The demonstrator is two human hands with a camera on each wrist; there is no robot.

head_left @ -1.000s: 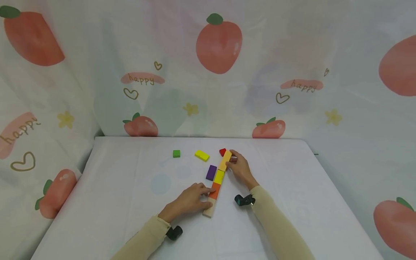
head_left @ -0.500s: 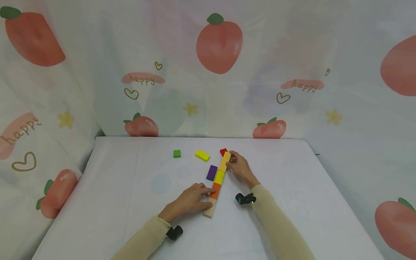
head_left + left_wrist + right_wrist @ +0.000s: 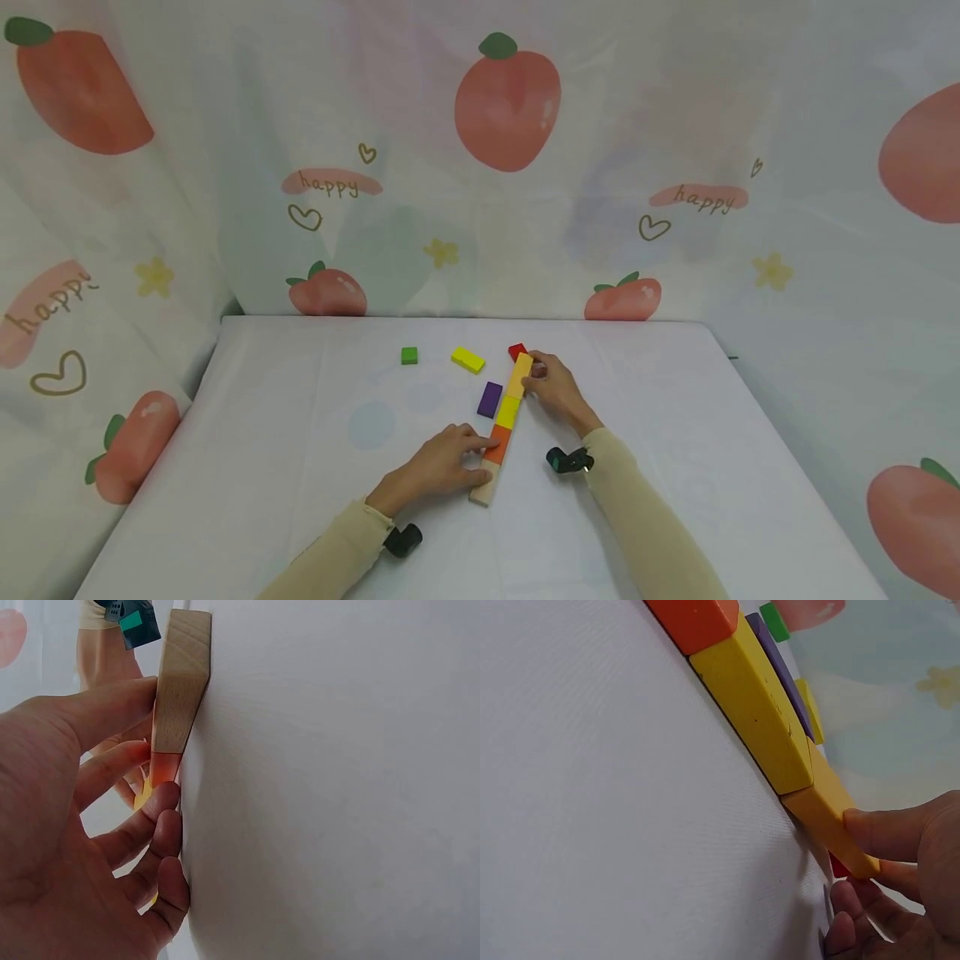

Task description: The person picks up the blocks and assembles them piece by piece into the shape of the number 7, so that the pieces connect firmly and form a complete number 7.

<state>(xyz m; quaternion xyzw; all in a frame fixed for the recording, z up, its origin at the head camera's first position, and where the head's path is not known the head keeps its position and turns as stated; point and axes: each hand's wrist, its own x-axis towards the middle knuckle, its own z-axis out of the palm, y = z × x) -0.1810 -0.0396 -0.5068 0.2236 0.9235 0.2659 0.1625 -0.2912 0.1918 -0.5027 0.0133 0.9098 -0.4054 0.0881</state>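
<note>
A slanting row of wooden blocks lies on the white-covered table: a natural wood block point(image 3: 482, 492) nearest, then an orange block point(image 3: 498, 447), a yellow block point(image 3: 507, 411) and a light orange block point(image 3: 521, 375) at the far end. My right hand point(image 3: 561, 392) pinches the light orange block between thumb and fingers; its end meets the yellow block in the right wrist view. With the index finger my left hand point(image 3: 442, 458) touches the orange block, and its thumb touches the natural wood block. The left hand's other fingers rest by the row in the left wrist view.
Beside the row on its left lies a purple block point(image 3: 490, 400). Farther back are a yellow block point(image 3: 468, 360), a green block point(image 3: 408, 356) and a red block point(image 3: 517, 351), partly hidden behind the light orange one. A fruit-printed curtain point(image 3: 525, 233) hangs behind the table.
The far end of the light orange block has come slightly nearer and to the left with my right hand, showing more of the red block. My left hand stays in place.
</note>
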